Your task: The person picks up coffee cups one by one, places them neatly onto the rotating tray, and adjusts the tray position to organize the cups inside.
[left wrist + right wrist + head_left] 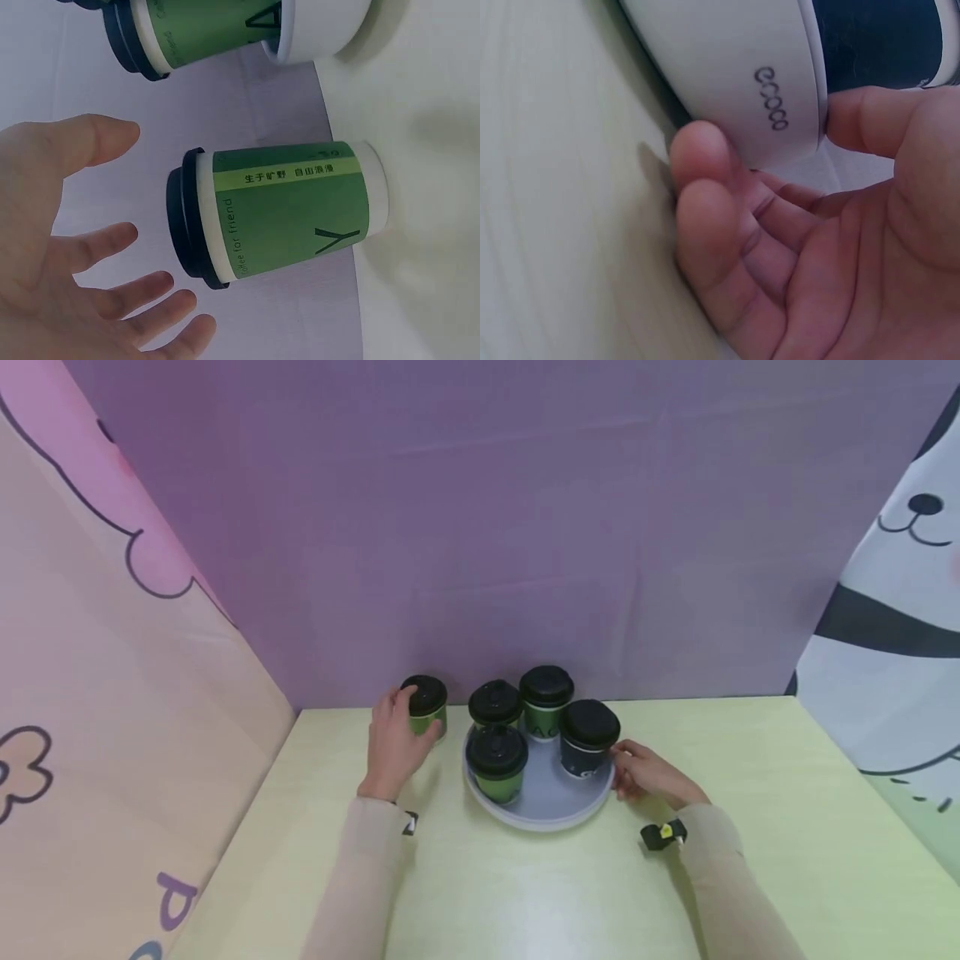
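A green paper cup [427, 706] [292, 206] with a black lid stands on the table just left of a round pale tray [555, 806] [735, 67]. My left hand [396, 742] [75, 247] is beside this cup with fingers spread; the left wrist view shows a gap between them. My right hand [645, 772] [802, 247] grips the tray's right rim, thumb on top and fingers curled under. On the tray stand three green cups [498, 764] and a dark blue cup [587, 743] [877, 37], all with black lids.
The yellow-green table [525, 893] is boxed in by a purple back wall [480, 527], a pink patterned panel [112, 693] on the left and a white cartoon panel [892, 635] on the right. Bare tabletop lies in front of the tray and to its right.
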Motion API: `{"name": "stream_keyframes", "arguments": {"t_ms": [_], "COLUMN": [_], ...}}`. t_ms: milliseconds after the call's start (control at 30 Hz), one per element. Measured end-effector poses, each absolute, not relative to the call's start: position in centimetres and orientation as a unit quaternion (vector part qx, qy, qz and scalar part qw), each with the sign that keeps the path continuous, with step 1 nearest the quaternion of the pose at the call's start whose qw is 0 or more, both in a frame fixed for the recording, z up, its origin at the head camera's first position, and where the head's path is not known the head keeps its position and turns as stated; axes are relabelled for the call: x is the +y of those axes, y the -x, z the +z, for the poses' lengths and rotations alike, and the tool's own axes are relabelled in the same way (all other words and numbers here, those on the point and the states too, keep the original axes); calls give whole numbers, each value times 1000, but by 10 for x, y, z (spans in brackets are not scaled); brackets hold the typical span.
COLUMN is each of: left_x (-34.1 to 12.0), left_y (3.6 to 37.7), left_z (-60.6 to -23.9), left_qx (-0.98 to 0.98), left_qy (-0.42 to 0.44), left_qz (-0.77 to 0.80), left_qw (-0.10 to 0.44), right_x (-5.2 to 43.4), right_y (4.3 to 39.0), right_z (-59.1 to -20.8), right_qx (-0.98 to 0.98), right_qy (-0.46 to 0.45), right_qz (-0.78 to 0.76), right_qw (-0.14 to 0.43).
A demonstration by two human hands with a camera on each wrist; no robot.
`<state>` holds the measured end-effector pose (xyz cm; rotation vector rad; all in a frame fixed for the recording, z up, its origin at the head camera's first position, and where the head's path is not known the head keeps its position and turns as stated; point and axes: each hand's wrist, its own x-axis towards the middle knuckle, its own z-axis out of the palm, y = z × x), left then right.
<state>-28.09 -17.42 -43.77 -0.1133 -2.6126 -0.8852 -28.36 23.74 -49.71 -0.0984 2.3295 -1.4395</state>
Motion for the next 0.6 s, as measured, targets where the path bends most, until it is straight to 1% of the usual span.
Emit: {"name": "stream_keyframes", "arguments": {"t_ms": [167, 433, 600], "left_x": [-177, -175, -176], "left_y": [298, 327, 341], "left_z": [-430, -431, -437], "left_qx": [-940, -965, -970], "left_qy": [52, 49, 29], "left_qz": [-299, -241, -230], "left_qw": [159, 87, 73], "right_x": [238, 237, 236], "right_y": [284, 281, 281], "right_z": [-497, -495, -495], "right_qx": [829, 823, 824], "right_qy": [47, 67, 75], "right_qz": [-516, -521, -515], "right_qw": [208, 216, 223]}}
